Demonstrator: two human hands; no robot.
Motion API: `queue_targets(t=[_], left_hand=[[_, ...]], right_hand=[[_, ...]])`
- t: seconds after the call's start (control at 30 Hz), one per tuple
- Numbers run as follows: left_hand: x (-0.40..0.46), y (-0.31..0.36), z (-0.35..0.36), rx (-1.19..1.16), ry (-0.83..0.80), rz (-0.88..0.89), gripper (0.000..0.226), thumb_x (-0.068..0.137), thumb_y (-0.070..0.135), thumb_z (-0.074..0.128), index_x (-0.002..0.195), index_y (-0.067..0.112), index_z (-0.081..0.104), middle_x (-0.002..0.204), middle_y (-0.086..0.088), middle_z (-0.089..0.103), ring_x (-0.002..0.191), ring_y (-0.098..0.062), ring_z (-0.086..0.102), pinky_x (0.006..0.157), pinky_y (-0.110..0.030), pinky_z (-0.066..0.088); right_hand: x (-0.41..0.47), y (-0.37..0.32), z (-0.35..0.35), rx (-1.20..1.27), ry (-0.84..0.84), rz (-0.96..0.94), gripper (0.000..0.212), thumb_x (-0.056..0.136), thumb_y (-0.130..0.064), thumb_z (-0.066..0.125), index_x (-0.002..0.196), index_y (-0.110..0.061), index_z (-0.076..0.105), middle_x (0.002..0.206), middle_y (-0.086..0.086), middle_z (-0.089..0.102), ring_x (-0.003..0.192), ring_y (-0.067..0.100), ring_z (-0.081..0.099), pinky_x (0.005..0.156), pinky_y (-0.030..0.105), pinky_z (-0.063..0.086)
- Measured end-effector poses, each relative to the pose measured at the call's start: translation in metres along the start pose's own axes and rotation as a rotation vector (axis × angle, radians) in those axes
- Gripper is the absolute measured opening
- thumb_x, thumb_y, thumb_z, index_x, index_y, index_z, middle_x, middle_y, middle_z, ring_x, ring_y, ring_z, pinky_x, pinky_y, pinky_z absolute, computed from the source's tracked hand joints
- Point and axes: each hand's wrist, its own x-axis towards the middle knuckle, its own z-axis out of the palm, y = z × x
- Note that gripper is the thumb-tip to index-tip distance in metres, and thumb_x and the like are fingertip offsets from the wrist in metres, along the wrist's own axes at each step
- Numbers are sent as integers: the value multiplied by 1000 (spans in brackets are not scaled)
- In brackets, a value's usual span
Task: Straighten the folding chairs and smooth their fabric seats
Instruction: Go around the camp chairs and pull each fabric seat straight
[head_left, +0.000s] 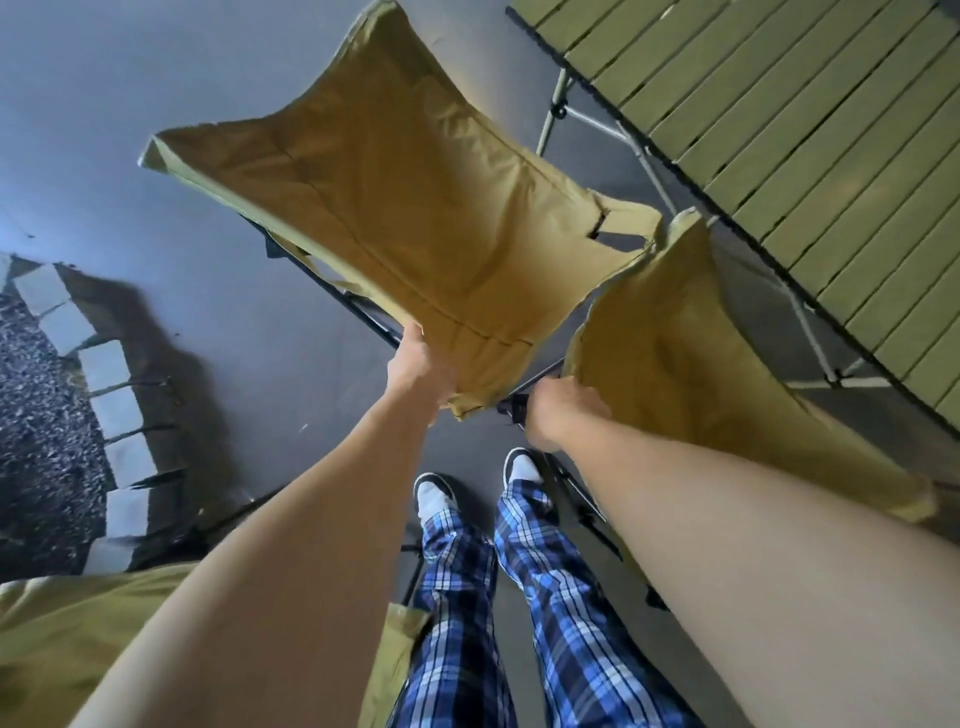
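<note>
Three folding chairs (415, 208), one slatted table (810, 156).

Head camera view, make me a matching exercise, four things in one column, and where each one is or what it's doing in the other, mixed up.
Column one:
1. left hand
2. right hand
3. slatted table
4. stone blocks

Column two:
A. upper right, on metal legs
B. in a row along the left edge of the floor
C. grips the near edge of the middle chair
D. holds the fabric edge of the right chair

Pairs: 1-C, 2-D, 3-A, 4-B
</note>
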Motion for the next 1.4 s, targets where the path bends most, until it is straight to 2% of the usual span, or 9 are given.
queue_targets(t=[0.13, 0.23, 0.33, 0.5, 0.67, 0.87, 1.0, 1.1, 1.4], left_hand=[[-16, 0, 20, -13, -12, 34, 67, 68, 52, 43, 134, 54, 29, 112, -5, 60, 89, -35, 65, 71, -62, 58], [-17, 0, 24, -48, 27, 40, 71, 64, 60, 43, 133, 56, 26, 110, -9, 62, 85, -37, 65, 69, -63, 56], [-24, -2, 28, -29, 65, 37, 69, 64, 53, 43, 131, 51, 27, 106, -4, 60, 88, -32, 64, 76, -56, 57], [-28, -14, 33, 55, 42, 2, 49, 65, 21, 49, 112, 21, 62, 99, -9, 67, 81, -37, 72, 63, -55, 61], [-7, -27, 32, 172, 58, 53, 45, 62, 17, 53, 104, 20, 68, 96, -11, 71, 84, -39, 71, 66, -55, 61], [-15, -36, 36, 257, 59, 64, 54, 68, 21, 56, 121, 13, 60, 112, -12, 66, 96, -35, 67, 81, -47, 60], [-29, -32, 37, 162, 111, 96, 43, 64, 23, 52, 104, 13, 67, 97, -12, 69, 85, -33, 67, 78, -47, 61], [-36, -27, 39, 34, 142, 95, 34, 67, 11, 54, 98, 8, 66, 95, -13, 68, 82, -31, 64, 82, -44, 60], [-35, -21, 38, -307, 242, 101, 37, 79, -1, 45, 112, 9, 59, 104, -6, 65, 87, -24, 67, 80, -41, 61]], right_hand=[[-7, 20, 21, 101, -35, 34, 37, 101, -11, 38, 133, -7, 54, 135, 12, 56, 123, 32, 56, 92, 35, 48], [-13, 38, 37, 155, 6, 18, 30, 99, -10, 33, 111, -6, 60, 110, 12, 62, 109, 31, 61, 75, 35, 43], [-33, 47, 47, 127, 91, -20, 24, 97, -9, 40, 108, -10, 62, 110, 8, 64, 106, 30, 63, 69, 33, 39], [-61, 48, 66, 106, 245, -41, 21, 95, -12, 51, 110, -14, 65, 110, 7, 69, 99, 29, 68, 64, 29, 39], [-69, 57, 76, 139, 283, -67, 23, 99, -16, 46, 116, -11, 62, 113, 7, 66, 102, 28, 66, 68, 29, 39], [-72, 64, 78, 133, 282, -25, 23, 96, -11, 50, 115, -13, 63, 115, 6, 66, 105, 29, 65, 68, 31, 39], [-66, 53, 82, 236, 338, -57, 18, 98, -13, 51, 114, -12, 58, 98, 6, 66, 90, 29, 65, 70, 33, 49], [-62, 50, 84, 253, 361, -63, 30, 95, -9, 51, 125, -14, 48, 109, 10, 65, 98, 35, 65, 71, 36, 47], [-47, 44, 86, 260, 302, -73, 26, 98, -20, 51, 124, -15, 50, 116, 9, 63, 103, 30, 62, 70, 35, 39]])
